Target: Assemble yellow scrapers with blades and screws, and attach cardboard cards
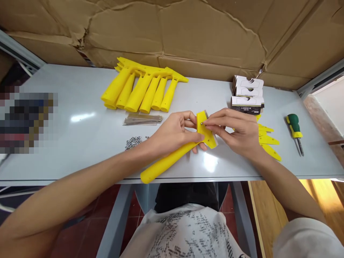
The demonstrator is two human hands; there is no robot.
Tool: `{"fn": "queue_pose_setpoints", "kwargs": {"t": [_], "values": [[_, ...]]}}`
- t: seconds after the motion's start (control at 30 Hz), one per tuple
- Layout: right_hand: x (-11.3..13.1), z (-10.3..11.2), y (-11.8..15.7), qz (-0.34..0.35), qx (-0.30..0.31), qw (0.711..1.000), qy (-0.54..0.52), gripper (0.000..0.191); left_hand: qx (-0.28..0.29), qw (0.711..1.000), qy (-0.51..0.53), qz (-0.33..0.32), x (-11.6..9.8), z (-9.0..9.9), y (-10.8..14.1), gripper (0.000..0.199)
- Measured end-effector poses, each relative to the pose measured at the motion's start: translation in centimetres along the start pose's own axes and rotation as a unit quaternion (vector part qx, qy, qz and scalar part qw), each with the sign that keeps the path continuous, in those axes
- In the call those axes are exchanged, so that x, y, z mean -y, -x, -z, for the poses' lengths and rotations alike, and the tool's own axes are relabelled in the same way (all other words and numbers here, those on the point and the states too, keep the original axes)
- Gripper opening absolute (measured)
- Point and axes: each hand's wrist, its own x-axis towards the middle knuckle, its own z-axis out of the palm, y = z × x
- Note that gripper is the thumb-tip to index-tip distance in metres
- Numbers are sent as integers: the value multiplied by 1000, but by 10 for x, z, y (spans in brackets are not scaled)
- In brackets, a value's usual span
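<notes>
My left hand (176, 130) is closed around the neck and head of a yellow plastic scraper (169, 161). The scraper's handle slants down to the left, past the table's front edge. A thin metal blade (214, 139) shows along the right side of its head. At the upper hole in the head, a small metal screw (201, 123) sits by the fingertips of my right hand (236, 129), whose thumb and fingers are pinched together there. A lower hole in the head is visible. My right palm is turned away from view.
Several yellow scraper handles (145, 89) lie at the back left, with flat metal blades (143, 119) and loose screws (133, 142) in front. To the right are printed card sleeves (247, 95), yellow plastic pieces (270, 148) and a green-and-yellow screwdriver (294, 127). Cardboard (188, 32) lines the back.
</notes>
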Motion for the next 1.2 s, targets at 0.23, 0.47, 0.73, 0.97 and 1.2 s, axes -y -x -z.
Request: {"fn": "queue_pose_setpoints", "kwargs": {"t": [0.23,0.47,0.73,0.97,1.2], "values": [[-5,-3,-1,66,-6,997,30,16,7,1000,12,11,4,-1,3,42],[-3,-3,0,16,-5,1000,0,11,24,999,37,12,8,1,3,37],[-3,-5,2,14,-16,999,-40,11,38,998,53,18,9,0,3,43],[-2,-9,4,0,-39,996,-74,9,34,998,43,21,8,0,1,44],[-1,-13,7,-131,-39,979,-154,13,32,999,25,1,14,3,-3,42]]}}
